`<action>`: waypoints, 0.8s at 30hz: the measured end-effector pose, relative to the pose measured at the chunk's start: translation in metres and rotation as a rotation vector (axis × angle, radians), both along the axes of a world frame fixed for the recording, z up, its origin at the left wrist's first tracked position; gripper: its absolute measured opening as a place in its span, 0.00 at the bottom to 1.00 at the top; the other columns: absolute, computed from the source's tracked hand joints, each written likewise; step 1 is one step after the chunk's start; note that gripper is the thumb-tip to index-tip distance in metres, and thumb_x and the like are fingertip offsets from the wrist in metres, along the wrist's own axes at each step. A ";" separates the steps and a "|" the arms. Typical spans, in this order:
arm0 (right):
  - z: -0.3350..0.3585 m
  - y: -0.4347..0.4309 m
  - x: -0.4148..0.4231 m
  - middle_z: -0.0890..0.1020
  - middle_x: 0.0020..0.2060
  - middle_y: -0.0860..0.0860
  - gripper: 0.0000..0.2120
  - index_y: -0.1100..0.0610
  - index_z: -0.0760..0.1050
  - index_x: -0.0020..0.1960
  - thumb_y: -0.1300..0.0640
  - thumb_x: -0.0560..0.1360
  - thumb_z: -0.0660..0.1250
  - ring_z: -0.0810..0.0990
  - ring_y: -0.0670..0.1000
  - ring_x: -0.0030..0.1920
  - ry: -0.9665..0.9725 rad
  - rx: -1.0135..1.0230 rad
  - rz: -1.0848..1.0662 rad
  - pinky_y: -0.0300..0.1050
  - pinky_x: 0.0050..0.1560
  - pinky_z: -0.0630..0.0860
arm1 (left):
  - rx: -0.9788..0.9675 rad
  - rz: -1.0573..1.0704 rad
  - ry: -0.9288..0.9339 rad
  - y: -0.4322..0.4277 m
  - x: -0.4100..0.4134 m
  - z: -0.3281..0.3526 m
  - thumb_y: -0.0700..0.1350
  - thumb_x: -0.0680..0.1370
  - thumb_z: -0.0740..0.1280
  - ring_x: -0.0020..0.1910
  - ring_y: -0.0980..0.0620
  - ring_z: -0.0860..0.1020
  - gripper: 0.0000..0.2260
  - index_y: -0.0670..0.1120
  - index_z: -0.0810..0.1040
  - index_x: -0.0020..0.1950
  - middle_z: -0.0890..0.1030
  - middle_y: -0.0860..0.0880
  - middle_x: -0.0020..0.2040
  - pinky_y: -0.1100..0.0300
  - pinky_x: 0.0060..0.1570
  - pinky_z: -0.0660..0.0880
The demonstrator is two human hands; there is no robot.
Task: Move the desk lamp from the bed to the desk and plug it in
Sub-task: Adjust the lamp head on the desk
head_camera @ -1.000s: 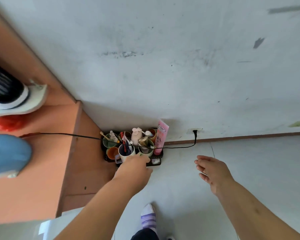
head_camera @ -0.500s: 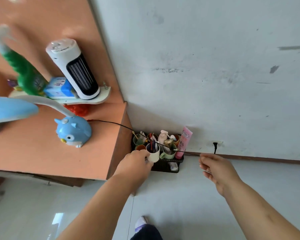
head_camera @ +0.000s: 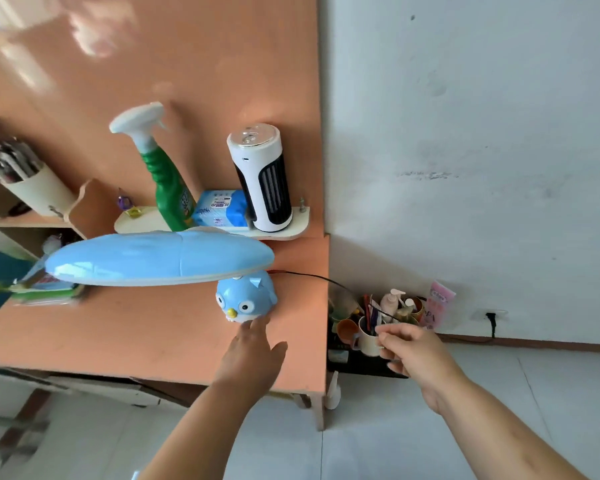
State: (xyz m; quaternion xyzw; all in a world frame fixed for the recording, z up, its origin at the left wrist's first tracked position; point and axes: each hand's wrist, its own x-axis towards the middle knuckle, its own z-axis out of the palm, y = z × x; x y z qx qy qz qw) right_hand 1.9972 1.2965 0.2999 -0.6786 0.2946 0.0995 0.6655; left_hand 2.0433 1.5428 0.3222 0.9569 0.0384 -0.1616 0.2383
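Wall [head_camera: 482, 133] of scuffed white plaster fills the right half of the view and meets the pale tiled floor [head_camera: 499, 410] along a brown skirting. Against it stands the orange surface [head_camera: 136, 334], whose right edge runs just left of the wall corner and whose near edge crosses the lower left; most of its front stretch lies bare. On it, near the right edge, sits the desk lamp [head_camera: 246, 299], a blue owl-shaped base with a long blue oval head [head_camera: 160, 259] reaching left above the top. Its black cord [head_camera: 329, 280] leaves the back of the base, passes over the right edge and drops toward a black floor rack [head_camera: 361, 365] crowded with cups, bottles and a pink tube; where it runs behind them cannot be traced. A black plug [head_camera: 489, 317] sits in a wall socket just above the skirting. Behind the lamp a small pale shelf [head_camera: 291, 233] carries a white tower fan [head_camera: 260, 178], a green spray bottle [head_camera: 167, 188] and a blue tissue pack [head_camera: 220, 209]. The left hand [head_camera: 250, 355] is spread flat, grasping nothing, fingertips touching the front of the owl base. The right hand [head_camera: 413, 351] hovers before the rack with fingers loosely curled, grasping nothing visible. Objects at the far left are blurred and cut off.
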 end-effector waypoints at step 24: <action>0.002 0.204 0.097 0.76 0.64 0.47 0.18 0.49 0.70 0.63 0.48 0.75 0.66 0.75 0.49 0.62 0.017 0.087 0.184 0.52 0.62 0.75 | -0.611 0.019 0.224 0.117 0.101 -0.038 0.52 0.72 0.72 0.59 0.56 0.74 0.17 0.61 0.73 0.58 0.76 0.59 0.61 0.54 0.59 0.70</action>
